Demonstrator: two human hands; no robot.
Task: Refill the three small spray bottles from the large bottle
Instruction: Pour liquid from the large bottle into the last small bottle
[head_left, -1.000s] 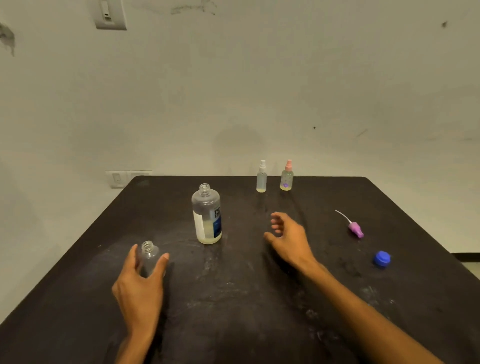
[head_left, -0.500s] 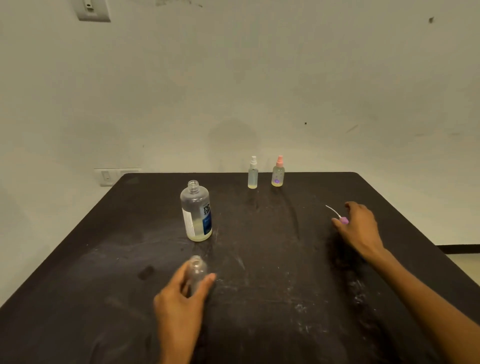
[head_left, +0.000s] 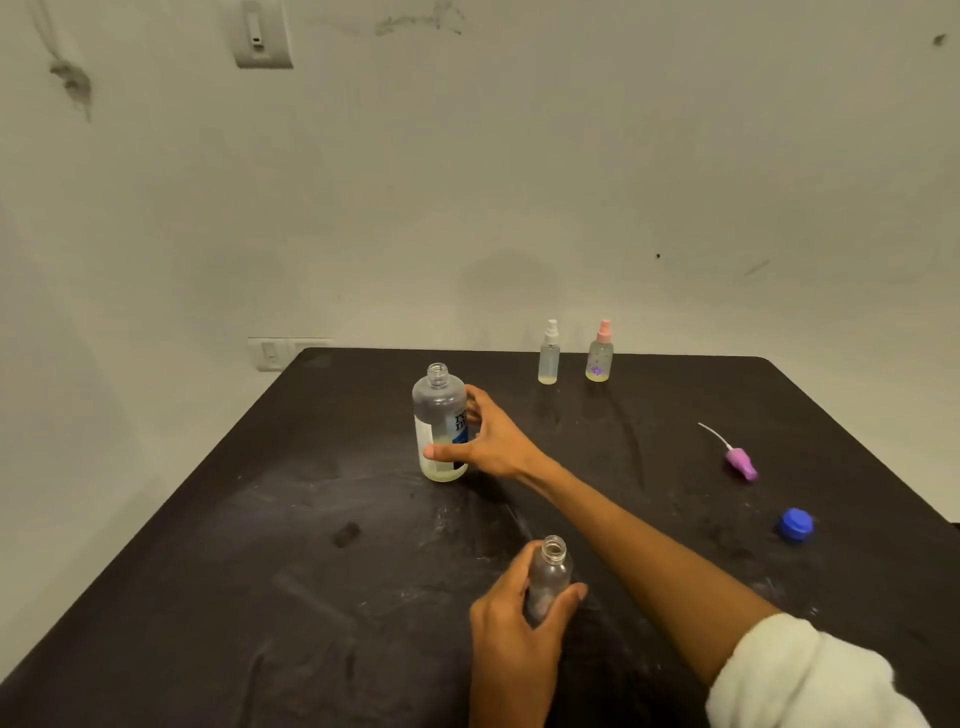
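A dull off-white wall (head_left: 519, 182), scuffed and stained, fills the upper half of the view, with a plastic switch plate (head_left: 262, 36) high up and another (head_left: 270, 353) low by the corner of the bench. The bench (head_left: 260, 597) is a broad, matt black slab with rounded far corners, its surface streaked with pale, chalky smears.

The right hand (head_left: 493, 441) reaches across from a forearm in a pushed-up, fluffy white sleeve (head_left: 810, 675). Its grip curls round the large bottle (head_left: 439, 415), thumb low across the front and fingers at the far side, touching the plastic; whether it is squeezing firmly cannot be told. This bottle stands upright toward the middle left of the bench, a clear round-shouldered cylinder with an open threaded neck, a white and blue label, and a shallow layer of pale yellowish liquid at the base.

The left hand (head_left: 514, 634) has its grip closed round a small open bottle (head_left: 549, 577), near the front centre of the bench: clear plastic, rounded shoulders, bare threaded neck, upright.

Two capped spray bottles stand close together at the far edge: a slim one with a white sprayer (head_left: 549, 356) and a plumper one with a pink sprayer (head_left: 600, 353) and a purple mark, each with a little yellowish liquid.

On the right lie a purple spray head (head_left: 740, 462) with a thin white dip tube, on its side, and nearer, a ribbed blue cap (head_left: 796, 525).
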